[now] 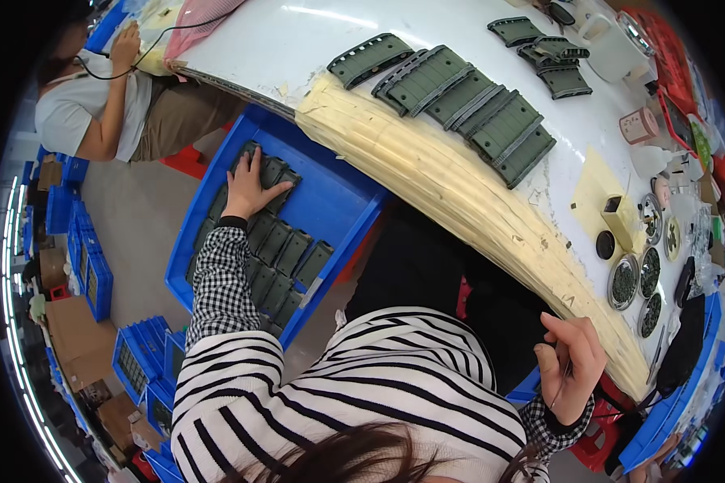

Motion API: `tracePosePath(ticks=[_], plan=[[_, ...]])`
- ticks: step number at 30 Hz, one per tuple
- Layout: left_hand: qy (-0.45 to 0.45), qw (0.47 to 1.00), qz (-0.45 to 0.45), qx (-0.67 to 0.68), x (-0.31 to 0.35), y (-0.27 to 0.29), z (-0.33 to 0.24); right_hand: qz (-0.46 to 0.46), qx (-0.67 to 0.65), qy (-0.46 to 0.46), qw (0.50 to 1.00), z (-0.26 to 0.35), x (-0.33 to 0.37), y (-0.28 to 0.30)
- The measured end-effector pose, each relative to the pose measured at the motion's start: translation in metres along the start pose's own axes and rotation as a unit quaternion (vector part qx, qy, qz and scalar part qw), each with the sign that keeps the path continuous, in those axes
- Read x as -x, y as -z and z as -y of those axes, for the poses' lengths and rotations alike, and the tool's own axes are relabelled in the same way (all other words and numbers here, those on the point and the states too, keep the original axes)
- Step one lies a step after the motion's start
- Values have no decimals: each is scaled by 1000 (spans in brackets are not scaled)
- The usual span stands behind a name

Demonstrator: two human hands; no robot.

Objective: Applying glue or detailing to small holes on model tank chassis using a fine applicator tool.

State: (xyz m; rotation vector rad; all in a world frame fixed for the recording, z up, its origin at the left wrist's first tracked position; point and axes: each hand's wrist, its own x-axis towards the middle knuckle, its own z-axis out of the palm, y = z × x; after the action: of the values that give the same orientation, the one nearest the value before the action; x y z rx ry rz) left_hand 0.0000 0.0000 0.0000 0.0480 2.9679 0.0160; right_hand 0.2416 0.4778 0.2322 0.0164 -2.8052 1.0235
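Observation:
My left hand (250, 191) reaches into a blue plastic bin (324, 187) at my left, fingers spread and resting on dark green, ribbed rectangular plastic pieces (296, 251) laid there in rows. It lies on top of the pieces without wrapping round any. Off to the right, by the padded table edge, my right hand (573, 364) is raised with loosely bent fingers, thumb apart from them and nothing visible between. More of the same green pieces (439, 80) lie side by side on the white table, along its tape-covered edge (459, 169).
A smaller group of green pieces (544, 52) sits farther back. Round dishes of small parts (624, 282), a pink cup (639, 126) and a white jug (616, 44) stand at right. Another person (109, 105) sits at far left. Stacked blue bins (141, 358) stand on the floor.

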Motion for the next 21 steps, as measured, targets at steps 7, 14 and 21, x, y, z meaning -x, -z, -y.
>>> tracePosePath(ticks=[7, 14, 21], plan=[[-23, 914, -322, 248, -2, 28, -18, 2, -18, -4, 1000, -8, -3, 6], [-358, 814, -335, 311, 8, 185, -197, 8, -17, 8, 1000, -4, -5, 8], [-338, 865, -324, 179, 4, 186, -259, 10, -20, -18, 1000, -14, 3, 17]])
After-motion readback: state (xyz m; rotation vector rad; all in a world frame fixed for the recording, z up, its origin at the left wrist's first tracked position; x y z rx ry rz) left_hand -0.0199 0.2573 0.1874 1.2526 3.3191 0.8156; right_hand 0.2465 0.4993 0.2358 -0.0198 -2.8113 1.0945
